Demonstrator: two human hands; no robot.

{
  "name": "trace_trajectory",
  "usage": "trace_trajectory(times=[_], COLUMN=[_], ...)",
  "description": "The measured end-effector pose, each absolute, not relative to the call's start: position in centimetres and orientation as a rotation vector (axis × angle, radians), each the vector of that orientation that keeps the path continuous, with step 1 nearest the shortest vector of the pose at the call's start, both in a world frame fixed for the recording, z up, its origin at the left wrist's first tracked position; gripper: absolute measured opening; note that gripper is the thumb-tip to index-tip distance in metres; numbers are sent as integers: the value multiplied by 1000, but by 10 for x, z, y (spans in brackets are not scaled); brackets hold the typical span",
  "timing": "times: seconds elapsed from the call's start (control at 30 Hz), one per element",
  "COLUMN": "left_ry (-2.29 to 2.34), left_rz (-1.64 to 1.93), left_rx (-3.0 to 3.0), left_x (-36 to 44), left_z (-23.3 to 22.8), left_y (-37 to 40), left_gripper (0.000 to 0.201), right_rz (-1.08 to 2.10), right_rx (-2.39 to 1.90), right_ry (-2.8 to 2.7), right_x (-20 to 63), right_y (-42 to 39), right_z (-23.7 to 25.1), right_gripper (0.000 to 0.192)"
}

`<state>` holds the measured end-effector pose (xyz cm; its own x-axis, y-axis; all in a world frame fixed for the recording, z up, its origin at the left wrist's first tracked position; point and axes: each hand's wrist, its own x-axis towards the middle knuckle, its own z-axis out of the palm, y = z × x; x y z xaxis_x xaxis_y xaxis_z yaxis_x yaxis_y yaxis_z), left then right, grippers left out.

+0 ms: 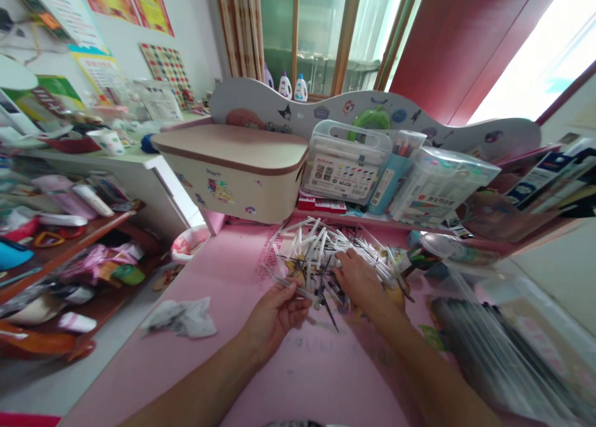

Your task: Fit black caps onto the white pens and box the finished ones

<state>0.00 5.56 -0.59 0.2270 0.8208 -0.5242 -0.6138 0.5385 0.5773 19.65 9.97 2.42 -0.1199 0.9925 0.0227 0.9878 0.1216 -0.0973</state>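
Observation:
A heap of thin white and black pens (321,247) lies on the pink desk (242,340), in the middle near the back. My left hand (274,315) pinches a few pens at the heap's near left edge. My right hand (361,284) rests palm down on the right half of the heap, fingers curled among the pens. Whether it grips any is hidden.
A cream box with a brown lid (237,172) stands behind the heap. Clear marker cases (347,163) and a teal pen cup (391,179) sit on the desk shelf. A crumpled tissue (181,318) lies left. Clear plastic packs (493,346) lie right. Cluttered shelves (60,247) stand at far left.

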Motion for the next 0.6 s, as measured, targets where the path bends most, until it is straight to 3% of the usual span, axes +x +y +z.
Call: trace_trajectory(times=[0.33, 0.47, 0.6], left_ry=[1043, 985, 921], left_rz=[943, 817, 805], left_rx=[320, 660, 865], left_x=[18, 29, 34], left_z=[22, 21, 4], left_y=[47, 51, 50], left_gripper=[13, 26, 34], right_rz=[195, 777, 1341], right_rx=[-1748, -1481, -1175], right_ry=[-2064, -1509, -921], right_x=[211, 220, 217], right_y=[102, 95, 77], right_z=[17, 30, 29], right_gripper=[23, 17, 37])
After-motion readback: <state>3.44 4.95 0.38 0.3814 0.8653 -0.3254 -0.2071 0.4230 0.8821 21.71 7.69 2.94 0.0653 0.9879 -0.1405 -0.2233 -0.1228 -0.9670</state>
